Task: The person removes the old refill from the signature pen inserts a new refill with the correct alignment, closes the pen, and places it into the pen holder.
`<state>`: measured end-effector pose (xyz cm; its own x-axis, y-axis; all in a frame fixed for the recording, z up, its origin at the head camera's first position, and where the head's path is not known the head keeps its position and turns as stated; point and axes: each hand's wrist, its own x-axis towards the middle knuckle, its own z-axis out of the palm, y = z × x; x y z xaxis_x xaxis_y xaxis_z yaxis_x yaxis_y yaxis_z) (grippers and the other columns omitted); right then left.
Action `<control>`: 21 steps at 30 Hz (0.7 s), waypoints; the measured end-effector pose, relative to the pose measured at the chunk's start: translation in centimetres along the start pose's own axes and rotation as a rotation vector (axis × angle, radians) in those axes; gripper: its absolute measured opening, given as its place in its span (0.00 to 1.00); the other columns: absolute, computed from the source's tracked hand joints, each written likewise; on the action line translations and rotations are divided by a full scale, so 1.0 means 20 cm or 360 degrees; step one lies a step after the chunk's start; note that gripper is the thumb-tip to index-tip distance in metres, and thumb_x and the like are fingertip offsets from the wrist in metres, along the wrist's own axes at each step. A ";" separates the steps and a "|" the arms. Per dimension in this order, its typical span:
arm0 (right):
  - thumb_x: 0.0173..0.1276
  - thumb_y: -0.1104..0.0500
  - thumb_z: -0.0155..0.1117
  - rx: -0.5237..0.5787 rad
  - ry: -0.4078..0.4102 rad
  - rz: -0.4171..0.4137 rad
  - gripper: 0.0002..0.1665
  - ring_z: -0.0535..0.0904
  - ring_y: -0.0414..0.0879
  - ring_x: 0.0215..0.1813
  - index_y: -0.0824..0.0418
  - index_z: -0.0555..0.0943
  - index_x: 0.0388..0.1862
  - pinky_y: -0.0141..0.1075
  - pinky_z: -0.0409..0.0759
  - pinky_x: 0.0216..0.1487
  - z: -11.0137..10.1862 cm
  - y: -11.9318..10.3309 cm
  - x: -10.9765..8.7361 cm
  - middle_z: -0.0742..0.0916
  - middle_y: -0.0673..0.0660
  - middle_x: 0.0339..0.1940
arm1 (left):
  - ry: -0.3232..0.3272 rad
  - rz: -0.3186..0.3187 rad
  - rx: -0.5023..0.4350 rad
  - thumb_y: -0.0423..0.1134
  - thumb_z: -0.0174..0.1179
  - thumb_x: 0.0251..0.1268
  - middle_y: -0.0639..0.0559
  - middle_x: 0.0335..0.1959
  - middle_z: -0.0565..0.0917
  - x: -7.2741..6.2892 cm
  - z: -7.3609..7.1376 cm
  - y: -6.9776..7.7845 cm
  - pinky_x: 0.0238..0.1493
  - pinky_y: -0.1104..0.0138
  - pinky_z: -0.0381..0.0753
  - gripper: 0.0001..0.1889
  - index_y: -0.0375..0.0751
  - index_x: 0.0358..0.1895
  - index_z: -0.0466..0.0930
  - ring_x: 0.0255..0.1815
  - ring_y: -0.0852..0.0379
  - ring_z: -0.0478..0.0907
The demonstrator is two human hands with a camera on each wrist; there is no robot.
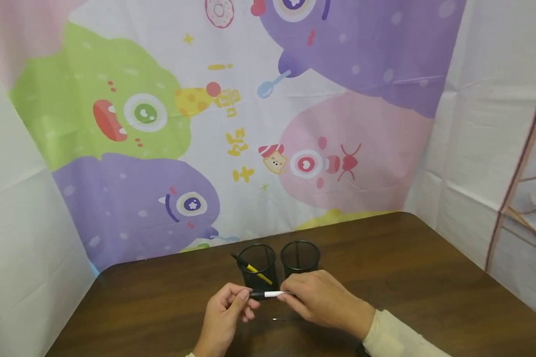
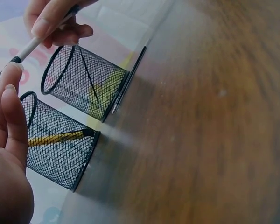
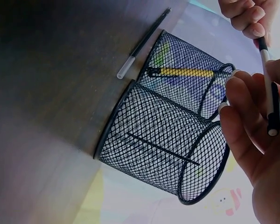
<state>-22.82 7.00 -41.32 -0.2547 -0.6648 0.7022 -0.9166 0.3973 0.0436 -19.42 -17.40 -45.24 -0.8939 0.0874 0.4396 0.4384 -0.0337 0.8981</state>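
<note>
A white pen with black ends (image 1: 273, 294) is held level between both hands, low over the table. My left hand (image 1: 225, 312) pinches its black front part between thumb and fingers. The white barrel is gripped by my right hand (image 1: 326, 302), and the black clip end (image 3: 274, 116) sticks out past that hand in the right wrist view. On the table beneath lies a thin pen refill (image 3: 151, 36), dark with a clear end, close to the foot of the mesh cups.
Two black mesh pen cups stand side by side just beyond the hands. The left cup (image 1: 246, 281) has a yellow pen with black ends (image 1: 260, 274) leaning in it; the right cup (image 1: 300, 242) is beside it. Behind the brown table (image 1: 161, 297) hangs a cartoon-print cloth (image 1: 250, 208).
</note>
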 end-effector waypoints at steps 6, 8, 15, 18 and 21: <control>0.73 0.53 0.64 0.0009 -0.0032 0.0036 0.06 0.66 0.25 0.24 0.50 0.80 0.34 0.19 0.68 0.24 0.01 0.00 -0.01 0.77 0.37 0.26 | -0.0007 -0.0023 -0.0008 0.31 0.56 0.75 0.45 0.28 0.88 0.00 0.00 0.00 0.24 0.71 0.81 0.09 0.23 0.43 0.76 0.21 0.62 0.80; 0.72 0.53 0.65 0.0023 -0.0042 0.0056 0.05 0.67 0.26 0.24 0.52 0.81 0.37 0.20 0.69 0.24 0.01 -0.01 -0.01 0.78 0.37 0.26 | 0.0008 -0.0046 -0.0025 0.31 0.56 0.75 0.46 0.28 0.88 -0.01 0.01 0.00 0.24 0.71 0.80 0.10 0.23 0.42 0.76 0.21 0.62 0.80; 0.65 0.56 0.71 0.0050 -0.0018 0.0048 0.11 0.67 0.27 0.24 0.54 0.78 0.40 0.21 0.70 0.24 0.01 -0.01 0.00 0.79 0.39 0.26 | 0.0045 -0.0102 -0.0065 0.33 0.57 0.75 0.48 0.28 0.88 -0.01 0.05 0.02 0.22 0.72 0.79 0.13 0.19 0.43 0.74 0.18 0.62 0.79; 0.64 0.57 0.72 0.0037 0.0013 0.0011 0.10 0.68 0.28 0.24 0.52 0.77 0.36 0.21 0.70 0.24 0.01 -0.01 0.00 0.78 0.38 0.26 | 0.0061 -0.0106 -0.0069 0.33 0.58 0.74 0.49 0.26 0.88 -0.02 0.06 0.02 0.21 0.72 0.79 0.14 0.18 0.43 0.75 0.17 0.62 0.79; 0.64 0.57 0.72 0.0023 0.0025 -0.0019 0.08 0.69 0.28 0.24 0.51 0.78 0.35 0.22 0.71 0.24 0.00 -0.01 0.00 0.78 0.38 0.27 | 0.0105 -0.0113 -0.0038 0.33 0.58 0.74 0.50 0.23 0.86 -0.02 0.07 0.03 0.20 0.72 0.79 0.13 0.20 0.42 0.77 0.17 0.62 0.80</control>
<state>-22.70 6.87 -41.27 -0.2390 -0.6593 0.7129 -0.9240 0.3802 0.0418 -18.75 -16.08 -44.92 -0.9271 0.0247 0.3739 0.3722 -0.0537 0.9266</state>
